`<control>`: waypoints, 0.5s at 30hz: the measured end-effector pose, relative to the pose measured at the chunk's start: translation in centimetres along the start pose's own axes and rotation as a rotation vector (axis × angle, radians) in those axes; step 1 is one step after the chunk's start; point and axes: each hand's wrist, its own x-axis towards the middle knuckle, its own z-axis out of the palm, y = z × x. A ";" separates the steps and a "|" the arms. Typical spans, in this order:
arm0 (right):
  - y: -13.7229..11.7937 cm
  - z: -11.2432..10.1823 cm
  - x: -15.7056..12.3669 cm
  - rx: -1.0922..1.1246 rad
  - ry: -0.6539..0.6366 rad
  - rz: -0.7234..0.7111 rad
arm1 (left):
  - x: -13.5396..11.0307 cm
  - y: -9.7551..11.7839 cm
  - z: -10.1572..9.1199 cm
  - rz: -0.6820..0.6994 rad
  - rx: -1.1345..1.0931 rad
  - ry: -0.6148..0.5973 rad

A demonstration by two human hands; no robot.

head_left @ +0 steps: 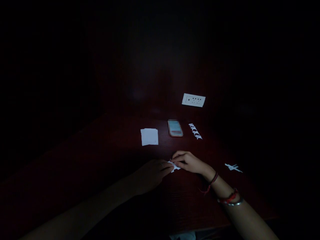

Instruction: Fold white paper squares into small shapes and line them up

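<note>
A small piece of folded white paper (175,166) lies on the dark red table, partly covered by my fingers. My left hand (157,171), with a ring on one finger, has its fingertips closed on the paper's left side. From the right, my right hand (188,162) bends its thumb and fingers onto the same paper. Bracelets circle the right wrist and forearm. Beyond the hands sits a stack of white square sheets (149,137). A zigzag row of folded white paper pieces (195,131) lies farther back on the right.
A blurred bluish rectangular object (175,128) lies behind the hands. Crossed white paper strips (233,167) rest at right. A white socket plate (193,100) is on the back panel. The table's front edge (200,230) runs below; the surroundings are very dark.
</note>
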 end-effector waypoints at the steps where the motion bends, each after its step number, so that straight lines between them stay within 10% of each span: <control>1: 0.0 -0.2 -0.1 0.019 -0.005 0.004 | 0.0 -0.1 0.1 0.001 0.004 0.001; 15: 1.6 0.9 -0.4 0.212 0.086 0.145 | 0.0 -0.9 1.3 -0.022 -0.055 0.035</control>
